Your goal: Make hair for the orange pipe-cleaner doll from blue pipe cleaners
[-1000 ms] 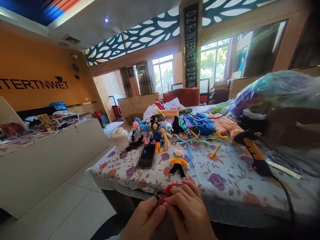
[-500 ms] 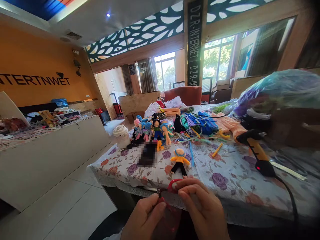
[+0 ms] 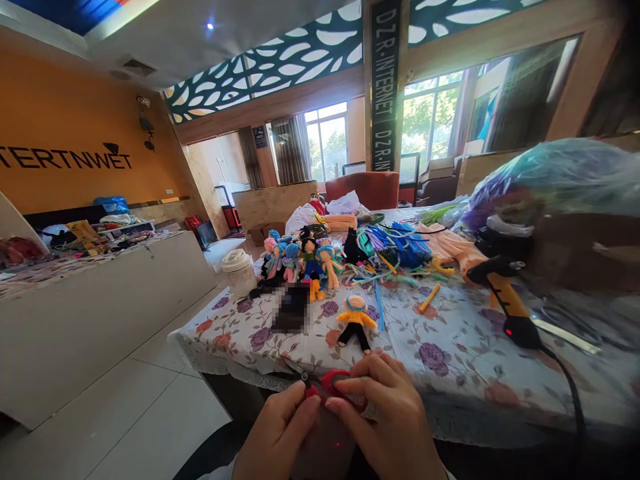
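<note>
At the table's near edge, a pair of red-handled scissors (image 3: 327,379) is between my two hands. My left hand (image 3: 280,427) is closed, thumb and fingers pinching the scissors near the pivot and one handle. My right hand (image 3: 390,417) has its fingers curled around the other red handle loop. The blades point away to the left and partly show; the fingers hide some of the handles. Just beyond my right hand lies a small fuzzy doll (image 3: 356,323) with a yellow top, black trousers and a blue band round its head.
Several similar dolls (image 3: 310,257) are bunched by a white lidded jar (image 3: 239,272). A blurred dark patch (image 3: 291,309) lies before them. Blue fuzzy stems (image 3: 413,247) pile up behind. On the right sits a yellow-black glue gun (image 3: 513,307) with a cable; a yellow stick (image 3: 430,298) lies nearer.
The scissors' handles have come closer together as my right hand moved left and down toward my left hand. The view has shifted slightly; the doll lies in the same place.
</note>
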Motion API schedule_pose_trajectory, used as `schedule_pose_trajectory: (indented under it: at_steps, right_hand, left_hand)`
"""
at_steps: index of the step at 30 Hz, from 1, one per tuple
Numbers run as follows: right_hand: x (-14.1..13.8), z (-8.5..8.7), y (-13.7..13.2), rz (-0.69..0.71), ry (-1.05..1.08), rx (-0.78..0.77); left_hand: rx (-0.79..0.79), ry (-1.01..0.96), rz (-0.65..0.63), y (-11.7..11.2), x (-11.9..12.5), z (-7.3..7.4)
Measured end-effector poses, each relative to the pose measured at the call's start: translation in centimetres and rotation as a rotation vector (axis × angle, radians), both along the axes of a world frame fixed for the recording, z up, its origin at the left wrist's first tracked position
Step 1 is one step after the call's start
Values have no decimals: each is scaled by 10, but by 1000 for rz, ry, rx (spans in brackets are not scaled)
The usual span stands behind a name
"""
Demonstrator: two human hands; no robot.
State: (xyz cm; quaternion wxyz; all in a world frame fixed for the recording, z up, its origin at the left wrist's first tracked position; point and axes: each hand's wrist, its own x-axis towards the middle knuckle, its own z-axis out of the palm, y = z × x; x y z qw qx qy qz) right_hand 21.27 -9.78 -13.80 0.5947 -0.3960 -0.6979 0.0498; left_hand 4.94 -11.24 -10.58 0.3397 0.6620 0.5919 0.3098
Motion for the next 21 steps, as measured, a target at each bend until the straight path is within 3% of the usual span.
schedule_pose_trajectory:
  at_steps: [5,11,13,16,19,21]
  right_hand:
    - [-10,-1,2,-55,-2,-20]
    - [-18,-8,12,-109,-115,-77]
    - [-19,-10,14,-141,-122,-81]
    - [-22,-16,13,-178,-127,-35]
    - [-37,-32,11,-148,-173,11]
    - [-55,-54,13,-117,-273,13]
  left_hand:
    - [4,-82,114,-3,0,-3]
    - [17,-282,73,10,-2,0]
    - [41,-411,148,20,-8,3]
    - [139,-693,359,35,-20,11]
    - [214,-917,469,45,-28,19]
    - [199,-980,475,47,-29,21]
